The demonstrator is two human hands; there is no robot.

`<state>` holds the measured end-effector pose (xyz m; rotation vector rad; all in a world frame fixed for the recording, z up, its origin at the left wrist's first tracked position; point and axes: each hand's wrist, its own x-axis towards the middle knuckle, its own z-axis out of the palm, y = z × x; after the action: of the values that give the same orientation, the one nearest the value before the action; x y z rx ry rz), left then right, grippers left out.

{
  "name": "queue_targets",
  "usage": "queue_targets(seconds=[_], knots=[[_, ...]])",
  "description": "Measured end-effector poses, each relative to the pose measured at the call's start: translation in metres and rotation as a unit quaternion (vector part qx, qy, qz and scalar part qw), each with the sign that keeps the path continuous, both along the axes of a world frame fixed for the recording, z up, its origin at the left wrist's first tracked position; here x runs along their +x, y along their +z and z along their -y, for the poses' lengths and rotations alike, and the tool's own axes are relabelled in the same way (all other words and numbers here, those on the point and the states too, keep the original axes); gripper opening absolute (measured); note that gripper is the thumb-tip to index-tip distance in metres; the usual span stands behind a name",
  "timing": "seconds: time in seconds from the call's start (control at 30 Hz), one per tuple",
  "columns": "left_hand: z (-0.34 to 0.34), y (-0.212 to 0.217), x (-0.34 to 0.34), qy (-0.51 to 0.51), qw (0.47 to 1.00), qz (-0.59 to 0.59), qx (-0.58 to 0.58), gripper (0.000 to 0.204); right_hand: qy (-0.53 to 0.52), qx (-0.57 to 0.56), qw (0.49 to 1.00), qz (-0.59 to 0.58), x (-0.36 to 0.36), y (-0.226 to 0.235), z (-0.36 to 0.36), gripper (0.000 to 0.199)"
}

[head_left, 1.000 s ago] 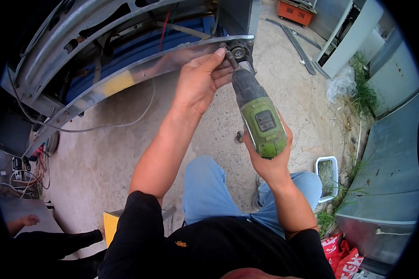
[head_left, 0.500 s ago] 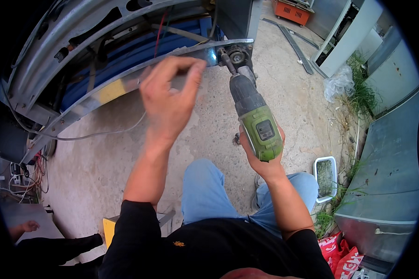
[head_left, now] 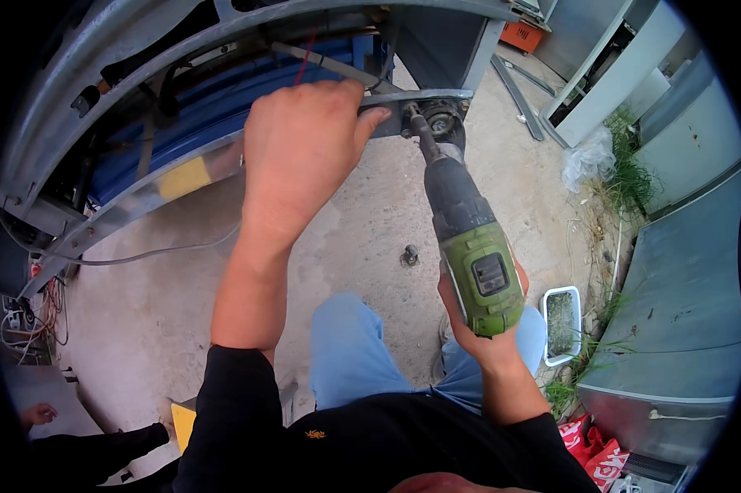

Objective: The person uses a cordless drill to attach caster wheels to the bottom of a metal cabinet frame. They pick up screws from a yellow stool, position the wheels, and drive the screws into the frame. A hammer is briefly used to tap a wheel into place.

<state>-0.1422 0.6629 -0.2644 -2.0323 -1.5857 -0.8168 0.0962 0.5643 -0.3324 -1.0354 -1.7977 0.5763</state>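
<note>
My right hand point(head_left: 479, 333) grips a green and grey cordless drill point(head_left: 469, 238) from below, its bit set against the right end of a grey metal frame rail point(head_left: 198, 177). My left hand point(head_left: 300, 156) rests on that rail just left of the bit, fingers laid over the edge of a small metal bracket point(head_left: 387, 111). A round black part point(head_left: 444, 122) sits at the rail's end, next to the drill chuck. Behind the rail a blue panel point(head_left: 214, 107) shows inside the frame.
A small dark bolt-like piece point(head_left: 409, 255) lies on the concrete floor. A white tray point(head_left: 561, 324) sits by weeds at right, beside grey metal cabinets point(head_left: 683, 312). Loose wires point(head_left: 33, 320) hang at left. Another person's hand point(head_left: 37, 413) shows at lower left.
My left hand lifted off the rail, then came back down onto it beside the drill bit. The view moved closer to the frame; the drill stays at the rail's end.
</note>
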Motion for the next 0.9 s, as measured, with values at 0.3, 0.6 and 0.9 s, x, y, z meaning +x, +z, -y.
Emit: queue_targets(seconds=[0.3, 0.6, 0.9], knots=[[-0.006, -0.013, 0.002, -0.019, 0.999, 0.026, 0.038, 0.035, -0.088, 0.051, 0.985, 0.141, 0.006, -0.01, -0.002, 0.033], [-0.005, -0.017, 0.002, -0.029, 0.998, 0.05, 0.012, 0.032, -0.141, -0.071, 0.973, 0.168, 0.001, 0.007, 0.025, 0.029], [-0.003, -0.012, 0.002, -0.031, 0.998, 0.056, 0.009, 0.032, -0.145, 0.01, 0.963, 0.225, 0.005, 0.002, 0.02, 0.046]])
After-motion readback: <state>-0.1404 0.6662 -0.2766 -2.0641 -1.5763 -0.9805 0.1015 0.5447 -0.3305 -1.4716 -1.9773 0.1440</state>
